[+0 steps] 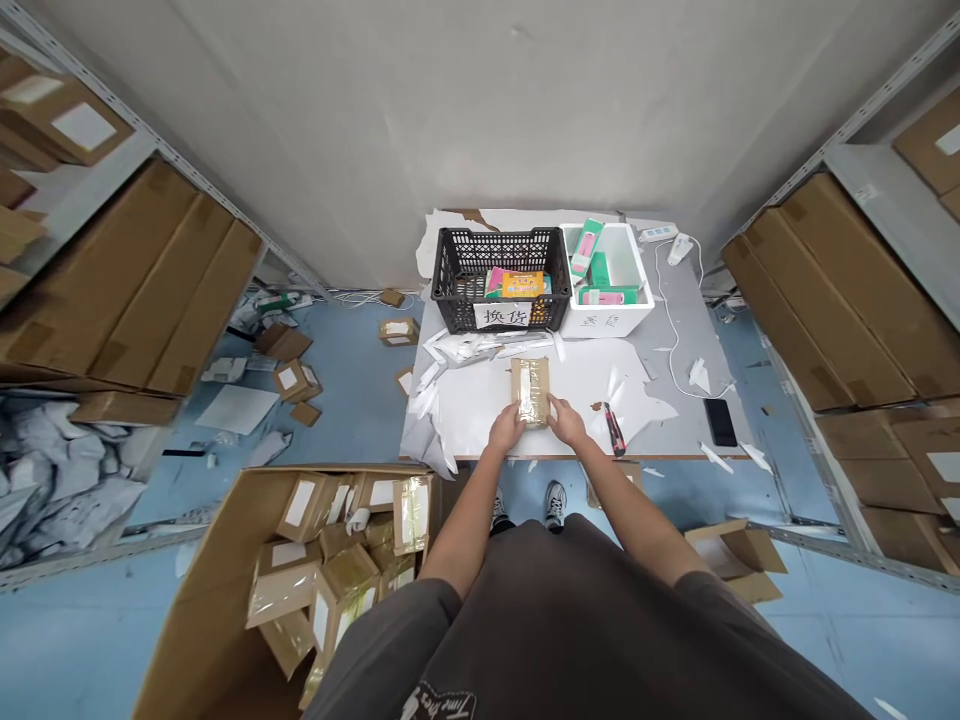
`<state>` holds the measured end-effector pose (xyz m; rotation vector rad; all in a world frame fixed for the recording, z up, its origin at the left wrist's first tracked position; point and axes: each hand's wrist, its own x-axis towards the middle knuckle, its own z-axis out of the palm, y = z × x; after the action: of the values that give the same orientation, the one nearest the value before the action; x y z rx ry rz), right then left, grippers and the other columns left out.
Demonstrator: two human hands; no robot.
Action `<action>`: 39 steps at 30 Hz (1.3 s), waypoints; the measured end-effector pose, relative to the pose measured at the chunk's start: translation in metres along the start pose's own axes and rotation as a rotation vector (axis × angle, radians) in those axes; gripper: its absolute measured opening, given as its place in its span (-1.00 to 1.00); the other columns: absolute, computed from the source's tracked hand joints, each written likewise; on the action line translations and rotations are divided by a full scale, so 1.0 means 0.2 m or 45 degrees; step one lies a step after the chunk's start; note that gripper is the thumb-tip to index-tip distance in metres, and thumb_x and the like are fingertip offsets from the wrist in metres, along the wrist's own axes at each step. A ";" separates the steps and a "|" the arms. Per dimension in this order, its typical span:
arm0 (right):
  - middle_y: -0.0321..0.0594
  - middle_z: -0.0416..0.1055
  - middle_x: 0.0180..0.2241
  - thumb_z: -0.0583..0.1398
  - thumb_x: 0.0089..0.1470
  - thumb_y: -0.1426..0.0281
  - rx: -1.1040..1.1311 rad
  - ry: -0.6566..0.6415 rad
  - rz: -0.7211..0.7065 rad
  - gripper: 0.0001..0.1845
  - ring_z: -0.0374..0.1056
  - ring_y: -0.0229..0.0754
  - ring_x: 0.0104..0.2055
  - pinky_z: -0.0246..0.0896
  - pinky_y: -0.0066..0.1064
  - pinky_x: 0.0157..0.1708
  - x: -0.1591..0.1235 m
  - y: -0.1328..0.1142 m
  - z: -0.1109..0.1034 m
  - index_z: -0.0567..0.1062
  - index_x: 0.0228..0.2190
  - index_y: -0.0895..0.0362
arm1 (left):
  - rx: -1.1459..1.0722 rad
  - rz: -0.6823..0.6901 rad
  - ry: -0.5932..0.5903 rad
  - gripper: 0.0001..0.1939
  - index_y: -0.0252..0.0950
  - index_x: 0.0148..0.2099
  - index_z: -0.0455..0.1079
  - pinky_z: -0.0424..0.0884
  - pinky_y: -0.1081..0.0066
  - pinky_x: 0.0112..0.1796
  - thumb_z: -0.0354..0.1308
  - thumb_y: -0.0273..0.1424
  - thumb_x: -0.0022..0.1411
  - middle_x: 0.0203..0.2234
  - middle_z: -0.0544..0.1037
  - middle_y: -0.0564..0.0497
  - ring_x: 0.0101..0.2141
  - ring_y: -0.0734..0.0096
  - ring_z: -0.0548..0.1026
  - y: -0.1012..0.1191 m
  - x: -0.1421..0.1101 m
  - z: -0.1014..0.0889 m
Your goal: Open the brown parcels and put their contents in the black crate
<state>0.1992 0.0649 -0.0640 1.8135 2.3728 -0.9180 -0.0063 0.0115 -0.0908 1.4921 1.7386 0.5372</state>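
Note:
A small taped cardboard box [532,385] lies on the white sheet near the table's front edge. Its near left corner is gripped by my left hand [508,428], fingers closed along the side. On the opposite side my right hand [566,422] holds the near right corner. Clear, shiny tape runs over the box's top. To the right of my right hand lies a red and black box cutter [615,430] beside torn white paper scraps. Behind the box, more paper strips [480,346] lie crumpled.
A black crate [501,262] and a white bin [626,318] with packaged goods stand at the table's back. A phone [720,422] and white cable lie right. A large carton [225,590] of taped boxes stands lower left. Shelves [885,190] flank both sides.

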 end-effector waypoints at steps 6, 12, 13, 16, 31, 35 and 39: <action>-0.02 0.41 0.26 0.26 0.29 0.42 0.066 -0.141 -0.014 -0.34 0.46 -0.06 0.16 0.31 -0.36 0.11 -0.08 0.03 0.09 0.31 0.37 0.07 | 0.080 -0.116 -0.107 -0.21 -0.12 0.56 0.11 0.38 0.26 0.20 0.17 -0.52 0.35 0.22 0.57 -0.12 0.17 0.13 0.54 0.02 -0.05 0.01; -0.05 0.52 0.09 0.14 0.39 0.43 -0.009 -0.048 0.023 -0.55 0.49 -0.08 0.05 0.33 -0.37 -0.01 -0.07 -0.02 0.11 0.41 0.26 0.05 | 0.200 -0.154 -0.059 -0.30 -0.08 0.55 0.14 0.44 0.26 0.07 0.07 -0.48 0.43 -0.04 0.70 -0.10 0.00 0.12 0.63 0.04 -0.07 0.02; -0.04 0.52 0.08 0.13 0.40 0.43 -0.025 -0.035 0.011 -0.56 0.49 -0.08 0.05 0.32 -0.37 -0.01 -0.08 -0.02 0.10 0.41 0.25 0.07 | 0.213 -0.148 -0.054 -0.31 -0.09 0.55 0.15 0.44 0.26 0.06 0.07 -0.47 0.44 -0.05 0.70 -0.11 -0.01 0.12 0.64 0.05 -0.08 0.01; -0.02 0.51 0.08 0.09 0.44 0.40 -0.049 0.044 -0.036 -0.58 0.47 -0.07 0.07 0.31 -0.38 0.02 -0.08 -0.05 0.03 0.44 0.25 0.09 | 0.216 -0.121 -0.006 -0.39 -0.11 0.51 0.24 0.45 0.25 0.05 0.09 -0.39 0.47 -0.04 0.70 -0.13 -0.02 0.11 0.64 0.09 -0.10 -0.06; -0.08 0.55 0.08 0.00 0.45 0.36 0.055 0.150 0.040 -0.47 0.48 -0.04 0.08 0.31 -0.30 0.08 0.09 -0.09 -0.11 0.36 0.36 0.00 | -0.123 -0.040 -0.083 -0.16 -0.15 0.60 -0.01 0.40 0.17 0.20 0.22 -0.20 0.41 0.42 0.34 -0.16 0.31 0.01 0.43 0.17 -0.02 -0.16; -0.08 0.52 0.13 0.00 0.45 0.34 0.094 0.175 0.005 -0.46 0.46 -0.04 0.11 0.32 -0.29 0.11 0.06 -0.06 -0.10 0.34 0.37 0.02 | -0.108 -0.084 -0.013 -0.17 -0.16 0.59 0.01 0.37 0.13 0.24 0.22 -0.18 0.42 0.43 0.32 -0.18 0.34 -0.01 0.37 0.18 -0.05 -0.13; 0.00 0.40 0.25 0.05 0.41 0.31 0.120 0.221 -0.030 -0.44 0.49 -0.04 0.04 0.35 -0.26 0.08 -0.03 -0.06 -0.11 0.31 0.37 0.10 | -0.075 -0.031 0.177 -0.28 -0.23 0.51 0.18 0.35 0.15 0.28 0.25 -0.25 0.40 0.40 0.33 -0.22 0.34 0.03 0.36 0.19 -0.09 -0.13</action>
<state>0.1970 0.0684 -0.0385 1.9797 2.4961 -0.9253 -0.0011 0.0067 -0.0422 1.4197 1.8290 0.6878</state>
